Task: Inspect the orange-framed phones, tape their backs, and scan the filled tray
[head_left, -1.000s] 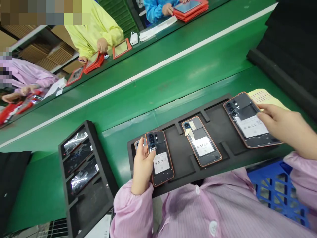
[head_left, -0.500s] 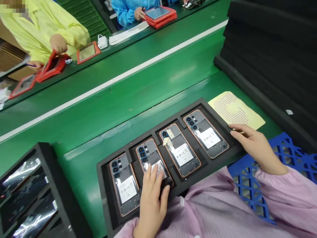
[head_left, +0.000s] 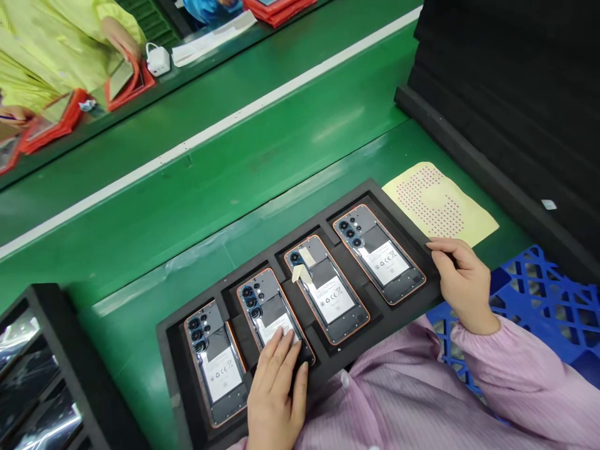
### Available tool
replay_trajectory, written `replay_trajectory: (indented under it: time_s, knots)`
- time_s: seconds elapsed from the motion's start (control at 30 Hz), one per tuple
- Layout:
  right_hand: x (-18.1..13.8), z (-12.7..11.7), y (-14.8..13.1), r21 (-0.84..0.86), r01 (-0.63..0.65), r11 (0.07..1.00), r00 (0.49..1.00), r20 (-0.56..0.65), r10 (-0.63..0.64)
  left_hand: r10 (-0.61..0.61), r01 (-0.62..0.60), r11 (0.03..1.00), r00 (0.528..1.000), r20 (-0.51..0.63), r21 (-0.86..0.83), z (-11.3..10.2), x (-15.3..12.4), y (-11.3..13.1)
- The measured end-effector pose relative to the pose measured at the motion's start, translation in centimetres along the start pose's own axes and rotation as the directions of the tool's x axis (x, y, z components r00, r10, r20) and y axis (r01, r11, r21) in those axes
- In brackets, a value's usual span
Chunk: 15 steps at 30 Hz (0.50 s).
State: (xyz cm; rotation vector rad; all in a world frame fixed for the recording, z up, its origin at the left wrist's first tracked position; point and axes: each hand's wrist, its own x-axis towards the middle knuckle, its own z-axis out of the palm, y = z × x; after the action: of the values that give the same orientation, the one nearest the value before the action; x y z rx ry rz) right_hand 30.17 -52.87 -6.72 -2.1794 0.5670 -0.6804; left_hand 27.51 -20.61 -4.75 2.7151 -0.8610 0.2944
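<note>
A black foam tray (head_left: 403, 206) lies on the green bench in front of me with several open-backed phones in its slots. My left hand (head_left: 276, 387) rests flat, fingers stretched out, on the lower part of the second phone from the left (head_left: 269, 309). My right hand (head_left: 462, 281) curls over the tray's right edge, beside the rightmost phone (head_left: 379, 253). The third phone (head_left: 325, 287) has a small pale tab sticking up near its camera. The leftmost phone (head_left: 213, 359) lies untouched.
A yellow perforated sheet (head_left: 440, 203) lies right of the tray. Black foam stacks (head_left: 506, 94) rise at the right. A blue plastic crate (head_left: 529, 300) sits under my right arm. Another black tray (head_left: 42, 369) with shiny parts is at left. Other people work with red trays (head_left: 126, 78) across the belt.
Both phones I held a second ago now lie in the tray. My left hand has flattened on the second phone; my right hand has moved to the tray's right edge.
</note>
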Motion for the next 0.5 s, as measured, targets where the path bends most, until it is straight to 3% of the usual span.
replay_trajectory:
  time_s: [0.3, 0.5]
  knots:
    - [0.1, 0.0, -1.4, -0.005, -0.058, 0.998, 0.998, -0.039, 0.058, -0.053, 0.053, 0.998, 0.999, 0.009, -0.021, -0.5, 0.2, 0.9]
    - [-0.2, -0.5, -0.8, -0.122, -0.086, 0.989, 0.996, -0.005, 0.086, -0.146, 0.135, 0.971, 0.988, -0.043, -0.197, -2.3, -1.0, -0.1]
